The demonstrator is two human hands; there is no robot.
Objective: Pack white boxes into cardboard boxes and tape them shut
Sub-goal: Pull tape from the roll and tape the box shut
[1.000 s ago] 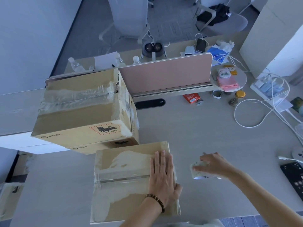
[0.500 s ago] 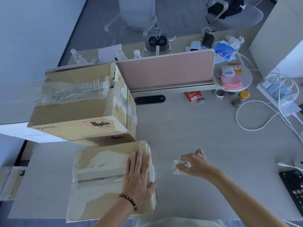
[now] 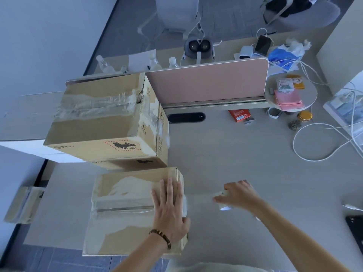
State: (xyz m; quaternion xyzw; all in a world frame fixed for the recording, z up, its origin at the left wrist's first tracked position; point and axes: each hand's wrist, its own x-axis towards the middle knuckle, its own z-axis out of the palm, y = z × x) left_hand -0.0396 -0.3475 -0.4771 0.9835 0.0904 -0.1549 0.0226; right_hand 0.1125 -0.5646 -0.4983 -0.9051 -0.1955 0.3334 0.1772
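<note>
A closed cardboard box [image 3: 121,211] lies at the near edge of the desk, its top seam covered with clear tape. My left hand [image 3: 170,210] presses flat on the right part of its lid, fingers straight. Just right of the box, my right hand [image 3: 238,196] grips a roll of clear tape [image 3: 224,203] low over the desk, and a strip of tape stretches from it toward the box's right edge. Behind stand two taped cardboard boxes [image 3: 106,118], one stacked on the other. No white boxes show.
A pink divider panel [image 3: 208,81] runs across the back of the desk [image 3: 235,163]. White cables [image 3: 322,142], a red packet [image 3: 239,114], a jar [image 3: 304,116] and a round shelf with pink items [image 3: 290,95] lie at the right. A black device [image 3: 355,228] sits at the right edge.
The view has shifted, so the box now sits further left in the frame. My right hand with the tape roll stays just right of the box; my left hand keeps pressing the lid.
</note>
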